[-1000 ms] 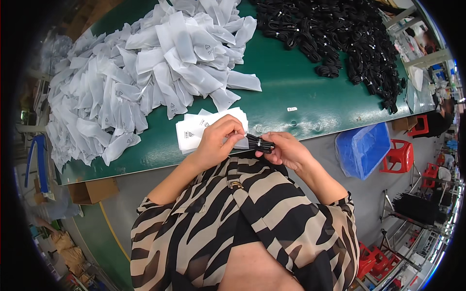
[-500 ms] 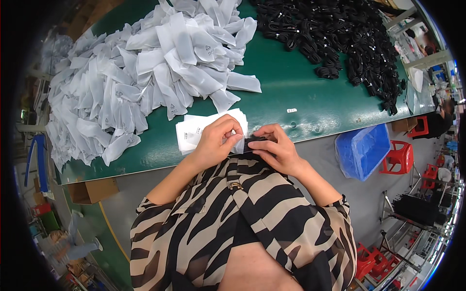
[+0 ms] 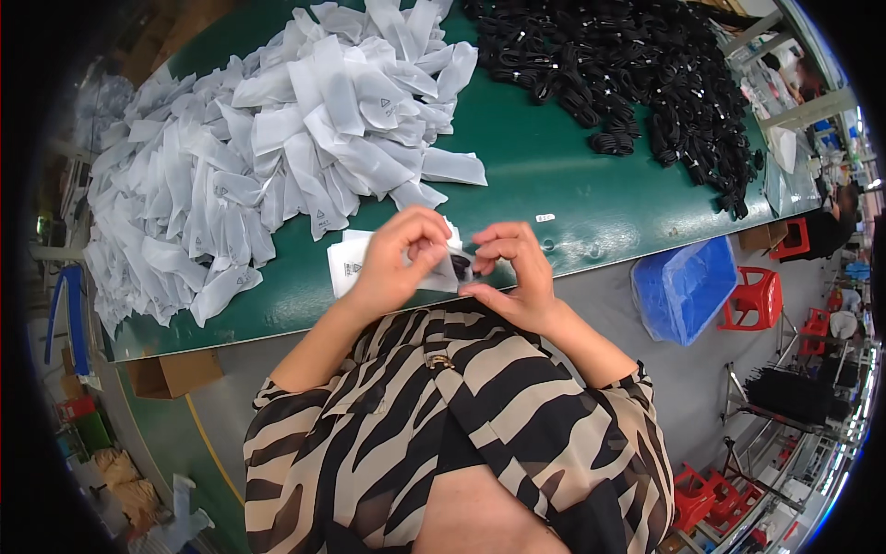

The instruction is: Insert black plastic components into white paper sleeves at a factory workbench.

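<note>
A small frosted plastic bag [image 3: 440,277] is held over the table's near edge, between my two hands. My left hand [image 3: 397,263] pinches it from the left, thumb against curled fingers. A coiled black cable [image 3: 461,267] shows at the bag's right end, mostly inside it. My right hand [image 3: 519,275] is curled around that end, thumb below and fingers above, fingertips at the bag's mouth. Beneath my left hand lies a stack of flat white bags [image 3: 347,262], partly covered by it.
A large heap of filled frosted bags [image 3: 212,175] covers the left of the green table [image 3: 517,175]. Bundled black cables [image 3: 637,83] are piled at the far right. Beyond the near edge stand a blue lined bin [image 3: 685,286], red stools [image 3: 752,297] and a cardboard box [image 3: 175,371].
The black cable has gone from my right fingers into the bag. My right hand has spread somewhat around the bag's end. The view has shifted slightly.
</note>
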`<state>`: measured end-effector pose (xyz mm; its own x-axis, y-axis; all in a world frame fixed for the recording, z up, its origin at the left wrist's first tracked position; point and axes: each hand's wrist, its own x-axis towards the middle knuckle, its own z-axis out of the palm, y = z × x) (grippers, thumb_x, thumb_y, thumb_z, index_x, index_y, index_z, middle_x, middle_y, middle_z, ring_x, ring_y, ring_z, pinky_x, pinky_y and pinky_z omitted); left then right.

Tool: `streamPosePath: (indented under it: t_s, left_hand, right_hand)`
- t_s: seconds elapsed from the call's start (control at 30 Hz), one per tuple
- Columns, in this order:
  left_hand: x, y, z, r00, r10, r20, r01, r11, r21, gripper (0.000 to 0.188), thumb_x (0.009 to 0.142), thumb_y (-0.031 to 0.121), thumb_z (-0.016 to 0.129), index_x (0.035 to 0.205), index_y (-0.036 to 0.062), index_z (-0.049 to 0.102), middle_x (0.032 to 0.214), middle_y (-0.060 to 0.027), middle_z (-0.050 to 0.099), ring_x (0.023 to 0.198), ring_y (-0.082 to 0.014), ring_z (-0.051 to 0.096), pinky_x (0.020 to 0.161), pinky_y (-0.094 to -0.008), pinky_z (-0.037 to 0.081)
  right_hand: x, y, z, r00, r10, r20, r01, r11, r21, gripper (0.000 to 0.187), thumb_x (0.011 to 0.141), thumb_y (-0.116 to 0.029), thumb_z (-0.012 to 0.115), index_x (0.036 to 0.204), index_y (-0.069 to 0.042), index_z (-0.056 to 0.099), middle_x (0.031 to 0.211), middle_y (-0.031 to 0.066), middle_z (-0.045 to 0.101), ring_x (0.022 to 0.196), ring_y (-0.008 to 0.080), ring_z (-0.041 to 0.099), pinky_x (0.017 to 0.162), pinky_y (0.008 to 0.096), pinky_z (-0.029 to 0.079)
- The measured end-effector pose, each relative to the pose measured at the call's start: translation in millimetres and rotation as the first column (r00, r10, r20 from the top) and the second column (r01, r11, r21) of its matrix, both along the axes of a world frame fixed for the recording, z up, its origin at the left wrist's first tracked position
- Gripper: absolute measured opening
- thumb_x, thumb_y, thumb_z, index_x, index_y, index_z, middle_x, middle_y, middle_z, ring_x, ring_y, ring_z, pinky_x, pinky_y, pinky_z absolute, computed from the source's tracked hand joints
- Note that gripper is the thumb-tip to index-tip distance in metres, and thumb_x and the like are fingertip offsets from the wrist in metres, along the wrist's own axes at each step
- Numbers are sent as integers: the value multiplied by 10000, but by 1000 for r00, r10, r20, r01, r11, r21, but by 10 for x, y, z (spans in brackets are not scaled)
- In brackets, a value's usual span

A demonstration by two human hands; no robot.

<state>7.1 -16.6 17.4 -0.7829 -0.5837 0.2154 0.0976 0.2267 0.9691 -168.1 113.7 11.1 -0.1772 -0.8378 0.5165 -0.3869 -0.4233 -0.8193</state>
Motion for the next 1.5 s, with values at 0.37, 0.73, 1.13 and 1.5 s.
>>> streamPosePath:
  t_s: [0.37, 0.73, 1.13, 1.5]
  left_hand:
    - [-27, -1144, 618, 630, 662, -405, -774, 496, -394, 239, 963, 79, 616, 1191, 10, 594, 1147, -84, 671, 885, -146, 597, 816, -269, 472]
    - [19, 159, -396, 960, 154, 234, 21, 793, -608, 202, 816, 62, 750, 972, 8, 633, 955, -126, 586, 810, -286, 621, 695, -355, 515]
    - [6, 187, -306, 946, 204, 253, -98, 921, -377, 73, 860, -7, 688, 891, -18, 623, 842, -77, 581, 726, -201, 574, 654, -312, 465]
    - [-34, 204, -216, 991, 82, 103, -64, 985, -162, 71, 865, -24, 684, 896, 1, 625, 932, -73, 622, 777, -145, 553, 718, -258, 456]
  right_hand:
    - [-2177, -362, -270, 322, -566, -759, 778, 615, -129, 346, 867, -6, 604, 1201, -93, 627, 1177, 124, 603, 1104, 351, 578, 922, 440, 495]
    - [-1435, -211, -317, 797, -466, -385, 582, 762, 283, 228, 909, -181, 716, 1018, 14, 670, 801, 63, 632, 707, 150, 579, 648, 296, 470]
    - [-388, 105, -100, 863, -94, 496, -278, 730, 624, 393, 1018, -219, 504, 1327, 13, 577, 929, 39, 639, 693, 83, 554, 628, 227, 477]
    - [-384, 97, -10, 849, 107, 517, -502, 469, 727, 331, 997, -122, 548, 1284, 35, 600, 1036, 89, 599, 654, 105, 603, 588, 247, 525]
